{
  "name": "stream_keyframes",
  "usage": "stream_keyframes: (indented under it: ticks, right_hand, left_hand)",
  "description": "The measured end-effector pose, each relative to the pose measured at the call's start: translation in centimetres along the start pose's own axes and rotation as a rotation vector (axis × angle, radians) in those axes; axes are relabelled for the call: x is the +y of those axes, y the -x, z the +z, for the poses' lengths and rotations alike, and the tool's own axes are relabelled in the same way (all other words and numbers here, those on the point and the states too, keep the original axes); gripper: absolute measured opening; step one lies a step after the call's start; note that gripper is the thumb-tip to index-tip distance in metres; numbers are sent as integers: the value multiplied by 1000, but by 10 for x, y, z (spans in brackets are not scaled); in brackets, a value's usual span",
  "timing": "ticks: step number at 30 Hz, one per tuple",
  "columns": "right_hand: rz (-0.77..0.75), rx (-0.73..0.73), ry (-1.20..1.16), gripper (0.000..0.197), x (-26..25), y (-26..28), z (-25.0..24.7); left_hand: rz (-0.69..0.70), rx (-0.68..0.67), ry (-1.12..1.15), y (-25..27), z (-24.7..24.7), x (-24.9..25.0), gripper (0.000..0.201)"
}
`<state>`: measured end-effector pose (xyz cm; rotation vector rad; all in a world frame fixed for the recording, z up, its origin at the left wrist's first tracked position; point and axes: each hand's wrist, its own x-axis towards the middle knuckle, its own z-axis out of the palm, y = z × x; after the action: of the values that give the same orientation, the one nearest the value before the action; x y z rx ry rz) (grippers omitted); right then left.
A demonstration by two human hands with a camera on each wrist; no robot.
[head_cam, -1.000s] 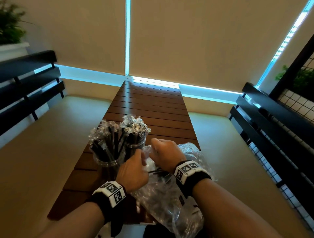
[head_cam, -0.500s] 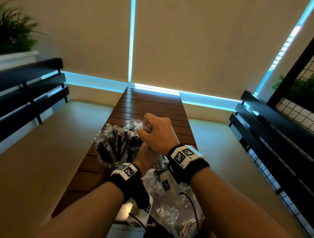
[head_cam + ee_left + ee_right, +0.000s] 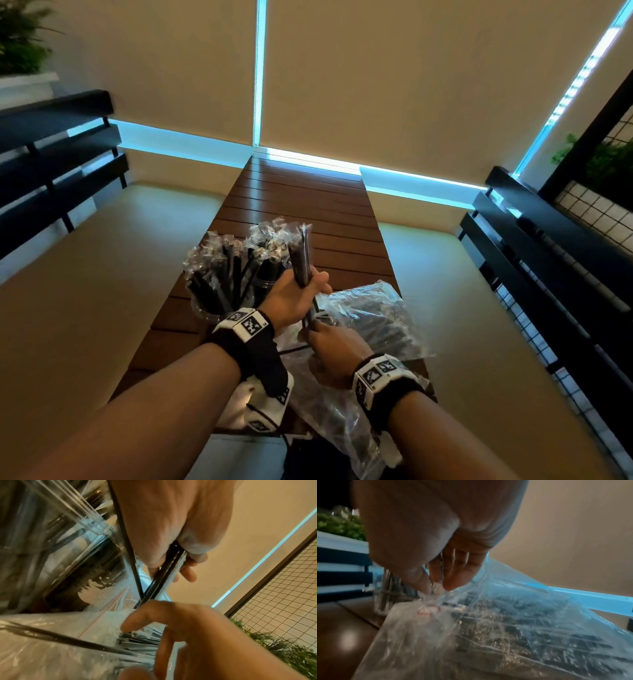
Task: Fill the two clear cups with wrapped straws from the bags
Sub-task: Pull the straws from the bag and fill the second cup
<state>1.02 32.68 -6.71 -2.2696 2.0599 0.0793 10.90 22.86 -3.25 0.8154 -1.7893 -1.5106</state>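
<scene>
Two clear cups, the left cup (image 3: 207, 308) and the right cup (image 3: 265, 284), stand side by side on the slatted wooden table (image 3: 308, 198), both stuffed with black wrapped straws. My left hand (image 3: 308, 284) grips a small bundle of wrapped straws (image 3: 303, 253) upright, just right of the cups. The grip also shows in the left wrist view (image 3: 180, 566). The clear bag (image 3: 376, 318) of straws lies to the right. My right hand (image 3: 318, 332) is at the bag's mouth, thumb and fingers (image 3: 452, 582) pinching the bundle's lower ends.
Beige bench seats (image 3: 85, 291) flank the narrow table, with black slatted backrests (image 3: 51, 161) on both sides. A wire grid panel (image 3: 596, 212) with plants stands at the right. Closed blinds fill the wall ahead. More crumpled bag plastic (image 3: 329, 421) lies at the near table edge.
Half a second ago my right fist was up at the cups with my left hand beneath it. Now the right hand is down at the bag's mouth and the left holds straws upright.
</scene>
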Motion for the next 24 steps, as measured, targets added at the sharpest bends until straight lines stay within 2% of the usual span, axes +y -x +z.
stream_keyframes:
  ticks: [3,7,11,16,18,19,20,22,23,24]
  right_hand:
    - [-43,-23,44,43,-7,-14,13]
    - [-18,-102,119,36,-16,-24,25]
    - [34,-108,58,29,-21,-27,27]
    - [145,225,-142,37,-21,-18,26]
    - [279,356,-282,28,-19,-14,23]
    - [367,404,-340,32,-17,-14,20]
    - [429,427,-380,42,-14,-15,18]
    - [442,413,-409,57,-11,-19,12]
    - [411,414,-402,51,-11,-22,9]
    - [385,432,-388,35,-11,-26,5]
  left_hand:
    - [-7,-7,-35,-4,-6,-2,32]
    - [-34,-5,-52,-2,-14,-4,33]
    - [-9,-11,-59,0,-19,1,34]
    - [35,35,-97,0,-28,10,36]
    - [55,38,-106,1,-30,14,36]
    - [73,45,-119,1,-30,16,37]
    - [94,52,-136,1,-31,19,38]
    - [123,45,-145,3,-33,26,39]
    - [124,39,-133,4,-33,31,39]
    - [123,38,-130,4,-33,36,38]
